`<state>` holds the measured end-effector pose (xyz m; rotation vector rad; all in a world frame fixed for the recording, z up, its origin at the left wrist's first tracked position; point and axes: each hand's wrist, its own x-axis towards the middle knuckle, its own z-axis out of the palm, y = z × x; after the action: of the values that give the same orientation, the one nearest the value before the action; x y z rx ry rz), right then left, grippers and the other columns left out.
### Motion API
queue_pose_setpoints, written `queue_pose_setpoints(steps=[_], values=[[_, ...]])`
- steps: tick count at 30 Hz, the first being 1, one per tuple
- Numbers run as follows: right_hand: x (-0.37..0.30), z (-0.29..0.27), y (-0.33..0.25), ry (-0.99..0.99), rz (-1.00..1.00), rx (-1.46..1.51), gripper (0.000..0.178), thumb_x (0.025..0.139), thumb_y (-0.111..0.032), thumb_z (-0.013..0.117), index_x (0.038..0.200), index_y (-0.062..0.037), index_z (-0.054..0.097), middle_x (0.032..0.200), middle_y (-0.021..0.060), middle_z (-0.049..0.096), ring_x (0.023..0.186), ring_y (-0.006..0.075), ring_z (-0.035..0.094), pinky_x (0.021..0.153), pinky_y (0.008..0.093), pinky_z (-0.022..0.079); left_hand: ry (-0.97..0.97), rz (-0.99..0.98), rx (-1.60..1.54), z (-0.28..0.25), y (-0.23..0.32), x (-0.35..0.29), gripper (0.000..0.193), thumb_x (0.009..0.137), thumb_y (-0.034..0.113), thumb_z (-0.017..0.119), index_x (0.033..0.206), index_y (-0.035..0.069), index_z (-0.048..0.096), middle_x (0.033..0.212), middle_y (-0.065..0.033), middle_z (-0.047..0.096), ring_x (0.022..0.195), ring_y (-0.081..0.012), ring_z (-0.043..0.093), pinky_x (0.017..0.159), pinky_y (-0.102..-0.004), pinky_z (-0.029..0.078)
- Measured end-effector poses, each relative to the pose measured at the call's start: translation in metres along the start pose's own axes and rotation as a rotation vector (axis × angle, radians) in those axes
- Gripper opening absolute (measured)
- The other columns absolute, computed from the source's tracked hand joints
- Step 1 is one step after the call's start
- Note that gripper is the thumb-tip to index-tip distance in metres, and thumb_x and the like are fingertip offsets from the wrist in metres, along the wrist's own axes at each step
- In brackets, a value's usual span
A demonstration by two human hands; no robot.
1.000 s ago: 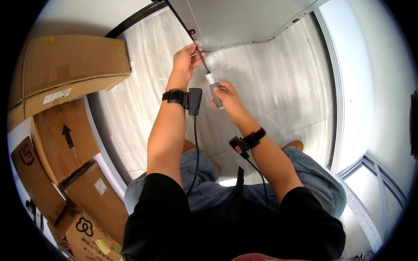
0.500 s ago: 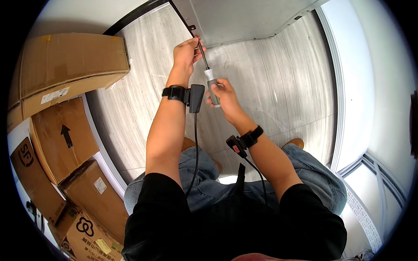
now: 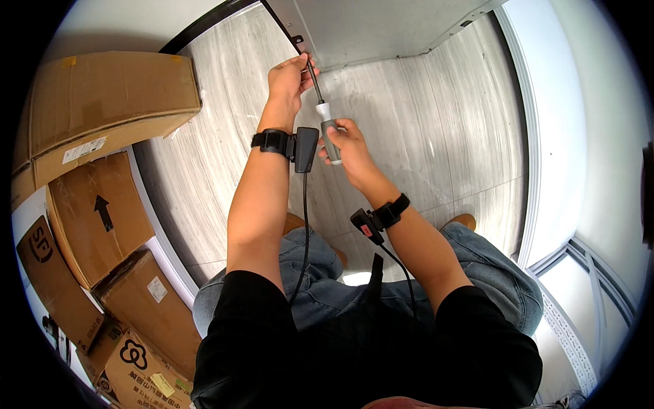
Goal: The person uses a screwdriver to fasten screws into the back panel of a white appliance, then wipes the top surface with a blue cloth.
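A screwdriver (image 3: 323, 112) with a grey and white handle slants up to the lower edge of a grey metal cabinet or panel (image 3: 381, 34). My right hand (image 3: 350, 144) is wrapped around the handle. Up by the tip, my left hand (image 3: 289, 78) is closed with its fingertips on the shaft, close against the panel's corner. Those fingers hide the tip and any screw there. A small dark tab (image 3: 297, 40) shows on the panel edge just above my left fingers.
Several cardboard boxes (image 3: 112, 102) are stacked along the left. A white wall panel with a raised frame (image 3: 535, 129) runs down the right. Black cables (image 3: 304, 232) hang from the devices strapped to my wrists. Below is a grey wood-look floor (image 3: 436, 129).
Both hands and the screwdriver have shifted very slightly up and left in the picture, along with the panel. The grips look the same.
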<state>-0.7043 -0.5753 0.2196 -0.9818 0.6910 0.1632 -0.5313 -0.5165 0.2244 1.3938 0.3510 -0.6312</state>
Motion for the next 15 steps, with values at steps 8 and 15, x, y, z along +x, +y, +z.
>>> queue_pose_setpoints(steps=[8,15], values=[[-0.001,0.003,-0.004,0.014,0.016,0.033,0.032,0.091,-0.026,0.056,0.111,-0.0043,0.045,0.086,0.0074,0.056,0.068,0.0149,0.057,0.054,0.0276,0.045,-0.004,-0.012,-0.045,-0.001,-0.001,0.002,0.018,0.092,0.016,0.055,0.099,0.001,0.062,0.086,-0.0036,0.064,0.072,-0.0127,0.061,0.064,-0.0245,0.051],[0.0,0.006,0.005,0.117,-0.047,-0.054,0.034,0.087,-0.024,0.061,0.108,-0.0005,0.046,0.088,0.0066,0.053,0.07,0.015,0.056,0.055,0.0283,0.046,-0.033,-0.008,-0.109,-0.003,-0.003,0.004,0.016,0.092,0.015,0.053,0.097,0.002,0.062,0.088,-0.0061,0.068,0.07,-0.0117,0.063,0.059,-0.0226,0.05]])
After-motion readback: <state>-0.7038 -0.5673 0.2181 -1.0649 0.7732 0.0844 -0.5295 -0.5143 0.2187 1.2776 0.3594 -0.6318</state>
